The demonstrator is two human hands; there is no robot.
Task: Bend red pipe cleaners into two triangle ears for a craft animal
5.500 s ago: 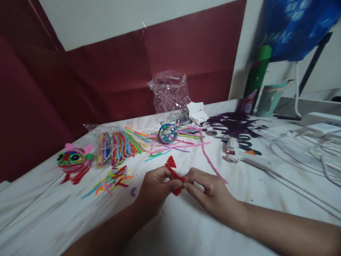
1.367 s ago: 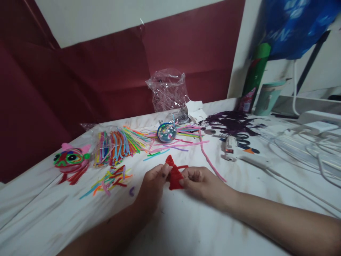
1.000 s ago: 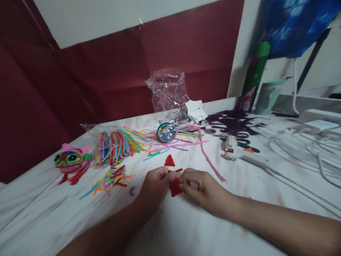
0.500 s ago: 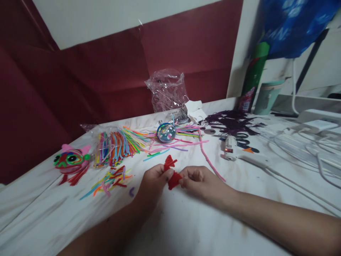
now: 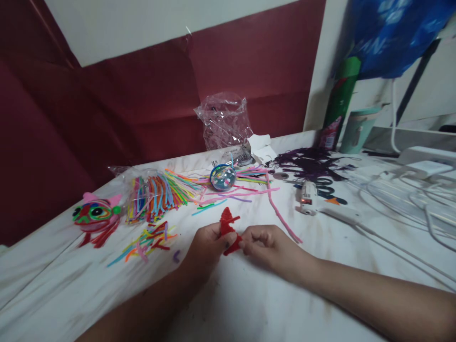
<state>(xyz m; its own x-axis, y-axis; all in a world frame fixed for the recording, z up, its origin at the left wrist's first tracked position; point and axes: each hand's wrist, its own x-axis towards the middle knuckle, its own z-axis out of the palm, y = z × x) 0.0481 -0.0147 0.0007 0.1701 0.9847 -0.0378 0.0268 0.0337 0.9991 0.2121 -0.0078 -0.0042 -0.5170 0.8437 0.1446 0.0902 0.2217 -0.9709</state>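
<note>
A red fuzzy piece (image 5: 225, 220), looking like bent pipe cleaner, is held between both hands low in the middle of the view. My left hand (image 5: 210, 244) pinches its left side, with the thumb across the front. The fingers of my right hand (image 5: 261, 243) are closed at its lower right edge. A short red strand sticks out to the right near the middle of the piece. Beyond the hands lies a clear ball (image 5: 223, 177) with a blue rim and coloured spots inside.
Bundled pipe cleaners (image 5: 153, 197), cut scraps (image 5: 149, 242) and a colourful animal-like figure (image 5: 96, 216) lie left. At right are a glue gun (image 5: 309, 197), scissors (image 5: 322, 183), dark purple strands (image 5: 306, 161), a cup (image 5: 359, 130) and white cables (image 5: 427, 204).
The red piece has turned slightly in my fingers, and its lower part shows less. My left hand has shifted a little. Things on the table have stayed put.
</note>
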